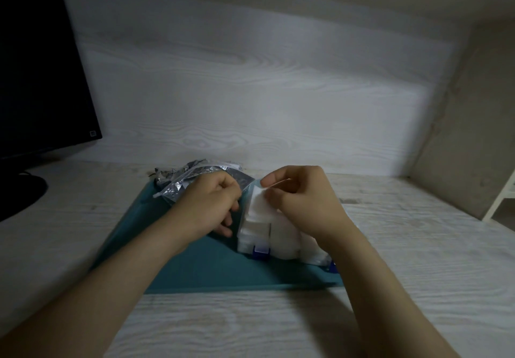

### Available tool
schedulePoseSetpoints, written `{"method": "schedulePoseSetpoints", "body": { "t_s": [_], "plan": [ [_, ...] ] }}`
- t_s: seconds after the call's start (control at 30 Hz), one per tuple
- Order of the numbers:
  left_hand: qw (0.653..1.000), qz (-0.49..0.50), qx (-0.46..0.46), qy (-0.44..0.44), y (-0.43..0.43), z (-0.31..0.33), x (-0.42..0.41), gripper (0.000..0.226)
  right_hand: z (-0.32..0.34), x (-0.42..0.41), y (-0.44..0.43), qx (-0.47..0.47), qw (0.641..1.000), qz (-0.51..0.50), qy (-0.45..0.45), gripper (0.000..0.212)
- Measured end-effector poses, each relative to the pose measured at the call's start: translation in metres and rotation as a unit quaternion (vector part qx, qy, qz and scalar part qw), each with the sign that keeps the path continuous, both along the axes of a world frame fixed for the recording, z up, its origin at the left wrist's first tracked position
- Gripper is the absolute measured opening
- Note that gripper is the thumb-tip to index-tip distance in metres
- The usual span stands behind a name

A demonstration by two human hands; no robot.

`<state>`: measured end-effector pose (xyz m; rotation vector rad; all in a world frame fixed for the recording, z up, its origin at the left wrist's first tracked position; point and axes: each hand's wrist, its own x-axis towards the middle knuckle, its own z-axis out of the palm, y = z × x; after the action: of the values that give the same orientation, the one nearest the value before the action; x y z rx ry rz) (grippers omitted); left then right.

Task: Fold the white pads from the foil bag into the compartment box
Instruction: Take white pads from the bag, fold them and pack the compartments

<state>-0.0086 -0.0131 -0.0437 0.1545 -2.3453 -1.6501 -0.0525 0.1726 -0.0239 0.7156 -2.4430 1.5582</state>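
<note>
Pinching: right grip [302, 204] nips a white pad [257, 204] between thumb and fingers, just above the box [255, 232].
Left grip [211, 207]: fingers curled, at 9 o'clock of the box, over the bag [184, 183]; cannot tell whether it holds anything.
Box: on the mat [209, 268], compartments packed white, blue latch [261, 251] at 6 o'clock.
Bag: foil, crumpled, at 10 o'clock of the box.
Mat: teal, on the desk [418, 246].
Monitor [41, 79]: dark, far at 10 o'clock.

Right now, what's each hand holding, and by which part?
The right hand pinches a white pad by its upper edge, above the compartment box. The left hand lies curled by the foil bag; whether it grips anything cannot be told.
</note>
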Motion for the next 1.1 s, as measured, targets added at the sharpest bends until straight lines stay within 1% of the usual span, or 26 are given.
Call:
{"method": "schedulePoseSetpoints", "body": {
  "t_s": [0.03, 0.1, 0.2, 0.33, 0.47, 0.53, 0.63, 0.67, 0.73, 0.8, 0.83, 0.93, 1.03, 1.1],
  "plan": [
    [1.0, 0.003, 0.01, 0.002, 0.0, 0.001, 0.0, 0.013, 0.0, 0.001, 0.0, -0.005, 1.0, 0.007, -0.012, 0.024],
    [1.0, 0.0, 0.018, 0.001, 0.001, 0.002, 0.001, 0.013, -0.001, 0.001, -0.001, 0.022, 1.0, 0.012, -0.009, 0.021],
    [1.0, -0.025, 0.009, -0.013, -0.001, 0.003, 0.004, 0.01, -0.007, 0.002, -0.006, 0.091, 0.995, 0.001, 0.049, 0.018],
    [0.997, -0.073, -0.029, -0.016, -0.003, 0.006, 0.009, 0.005, -0.008, 0.007, -0.009, 0.17, 0.978, 0.008, 0.122, 0.018],
    [0.989, -0.118, -0.083, -0.026, -0.006, 0.014, 0.018, 0.015, -0.008, 0.007, -0.007, 0.217, 0.961, 0.005, 0.172, 0.016],
    [0.986, -0.14, -0.09, -0.022, -0.006, 0.014, 0.019, 0.018, -0.008, 0.006, -0.006, 0.23, 0.956, 0.013, 0.184, 0.016],
    [0.983, -0.165, -0.078, -0.017, -0.006, 0.012, 0.019, 0.029, -0.003, 0.011, -0.002, 0.24, 0.958, 0.042, 0.153, 0.012],
    [0.983, -0.17, -0.073, -0.02, -0.006, 0.011, 0.02, 0.034, 0.0, 0.012, 0.0, 0.243, 0.959, 0.055, 0.135, 0.012],
    [0.983, -0.17, -0.064, -0.028, -0.007, 0.01, 0.019, 0.04, 0.003, 0.013, 0.004, 0.261, 0.956, 0.077, 0.11, 0.021],
    [0.984, -0.167, -0.057, -0.038, -0.01, 0.007, 0.017, 0.038, 0.004, 0.011, 0.008, 0.28, 0.951, 0.088, 0.102, 0.025],
    [0.984, -0.165, -0.056, -0.04, -0.011, 0.007, 0.017, 0.036, 0.004, 0.009, 0.01, 0.275, 0.952, 0.091, 0.096, 0.025],
    [0.984, -0.166, -0.043, -0.038, -0.012, 0.004, 0.014, 0.035, 0.004, 0.003, 0.014, 0.242, 0.961, 0.109, 0.072, 0.018],
    [0.984, -0.172, -0.041, -0.038, -0.011, 0.001, 0.012, 0.037, 0.002, 0.001, 0.015, 0.229, 0.962, 0.121, 0.081, 0.008],
    [0.983, -0.173, -0.044, -0.039, -0.011, -0.001, 0.012, 0.039, 0.002, 0.0, 0.014, 0.228, 0.963, 0.117, 0.086, 0.007]
  ]
}}
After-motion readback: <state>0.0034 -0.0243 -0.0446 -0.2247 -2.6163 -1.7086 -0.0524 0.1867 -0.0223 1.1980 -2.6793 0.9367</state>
